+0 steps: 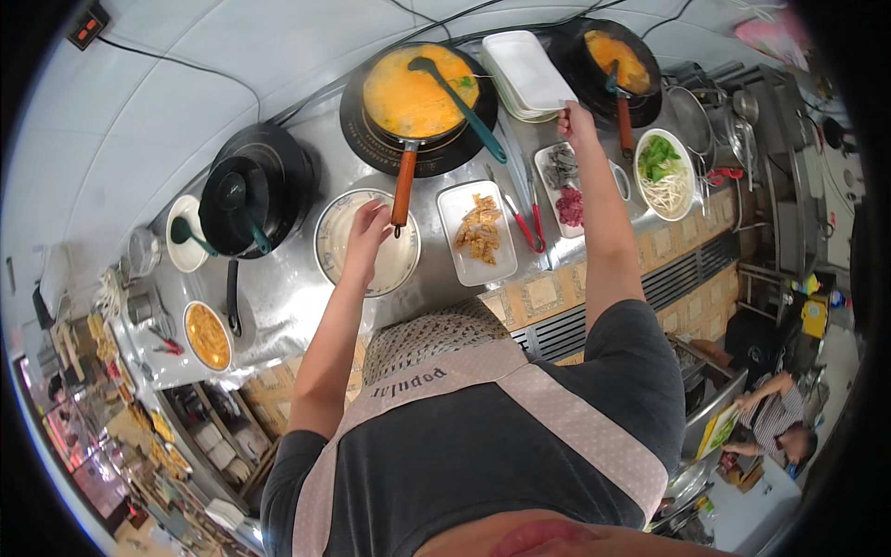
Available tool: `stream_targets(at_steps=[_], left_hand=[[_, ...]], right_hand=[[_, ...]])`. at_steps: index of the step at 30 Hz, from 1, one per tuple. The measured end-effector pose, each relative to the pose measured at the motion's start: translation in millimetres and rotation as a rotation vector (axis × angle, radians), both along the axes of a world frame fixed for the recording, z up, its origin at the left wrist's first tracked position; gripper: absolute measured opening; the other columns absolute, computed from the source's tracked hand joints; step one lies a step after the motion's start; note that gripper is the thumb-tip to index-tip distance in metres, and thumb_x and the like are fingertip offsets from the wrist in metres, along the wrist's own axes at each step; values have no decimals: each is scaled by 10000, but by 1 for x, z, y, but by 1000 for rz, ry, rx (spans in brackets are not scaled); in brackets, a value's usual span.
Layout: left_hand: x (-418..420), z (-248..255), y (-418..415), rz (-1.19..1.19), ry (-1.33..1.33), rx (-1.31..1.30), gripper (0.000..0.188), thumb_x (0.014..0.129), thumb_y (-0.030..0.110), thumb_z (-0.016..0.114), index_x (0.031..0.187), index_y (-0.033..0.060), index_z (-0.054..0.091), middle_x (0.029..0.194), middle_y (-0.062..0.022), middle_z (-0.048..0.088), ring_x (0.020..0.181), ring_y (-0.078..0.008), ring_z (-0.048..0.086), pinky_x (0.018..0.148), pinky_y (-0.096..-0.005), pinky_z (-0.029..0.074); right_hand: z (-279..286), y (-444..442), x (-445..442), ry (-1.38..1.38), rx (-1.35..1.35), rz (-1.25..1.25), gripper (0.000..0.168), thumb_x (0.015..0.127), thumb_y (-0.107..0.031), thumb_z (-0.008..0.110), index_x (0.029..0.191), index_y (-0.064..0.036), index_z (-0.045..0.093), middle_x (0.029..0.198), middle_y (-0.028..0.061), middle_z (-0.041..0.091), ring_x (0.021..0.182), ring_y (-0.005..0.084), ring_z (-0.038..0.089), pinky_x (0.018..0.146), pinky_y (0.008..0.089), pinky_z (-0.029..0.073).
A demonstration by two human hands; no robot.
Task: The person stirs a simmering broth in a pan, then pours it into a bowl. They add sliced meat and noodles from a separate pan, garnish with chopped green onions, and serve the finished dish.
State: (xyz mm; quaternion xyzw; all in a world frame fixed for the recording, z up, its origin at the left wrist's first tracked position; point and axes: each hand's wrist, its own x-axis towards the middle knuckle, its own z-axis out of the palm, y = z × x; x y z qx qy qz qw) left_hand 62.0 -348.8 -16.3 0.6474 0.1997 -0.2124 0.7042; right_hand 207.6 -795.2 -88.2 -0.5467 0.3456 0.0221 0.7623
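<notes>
My left hand is over a large round bowl with a patterned rim, its fingers apart and nothing in them. Just beside its fingertips is the wooden handle of a pan of orange soup. A green ladle lies across that pan. My right hand grips the near corner of the top dish on a stack of white rectangular dishes. Below my right forearm, and partly hidden by it, is a white dish holding grey pieces and red meat.
Fried pieces fill a rectangular dish beside red-handled tongs. Greens and sprouts sit in an oval bowl. A smaller soup pan is at right, a dark empty pan at left. A co-worker stands behind.
</notes>
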Motion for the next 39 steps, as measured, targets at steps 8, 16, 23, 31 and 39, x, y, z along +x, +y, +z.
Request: stream_targets(at_steps=[8, 16, 23, 31, 39], left_hand=[[63, -15, -27, -219, 344, -429, 449, 872, 231, 582, 1260, 57, 436, 1007, -42, 595, 721, -96, 579, 529, -179, 455], [72, -20, -33, -199, 280, -526, 229, 792, 50, 621, 830, 116, 405, 569, 57, 377, 388, -17, 319, 332, -186, 271], [57, -12, -24, -212, 225, -538, 198, 780, 20, 586, 836, 93, 410, 588, 35, 402, 401, -29, 346, 337, -202, 287], [38, 18, 5, -247, 190, -495, 210, 777, 9, 566, 871, 108, 407, 599, 56, 380, 411, -20, 342, 338, -185, 279], [32, 14, 20, -271, 193, -535, 224, 775, 2, 559, 857, 99, 375, 609, 31, 410, 422, -27, 372, 348, -203, 328]], right_hand=[[89, 129, -50, -948, -1651, 1003, 561, 728, -134, 666, 1256, -109, 477, 954, 123, 535, 835, 279, 556, 686, 357, 468], [111, 174, -36, -1223, -1582, 930, 243, 733, -168, 681, 945, -90, 591, 734, 63, 513, 668, 248, 535, 597, 344, 439], [167, 208, -62, -1037, -1392, 705, 135, 739, -101, 663, 863, -70, 621, 729, 95, 587, 668, 272, 587, 590, 358, 476], [187, 226, -65, -675, -901, 485, 172, 851, -155, 567, 888, -12, 655, 697, 51, 610, 611, 124, 571, 555, 249, 440], [165, 183, -19, -208, -265, 265, 261, 816, -258, 545, 817, -25, 662, 565, 38, 531, 442, 91, 467, 405, 227, 351]])
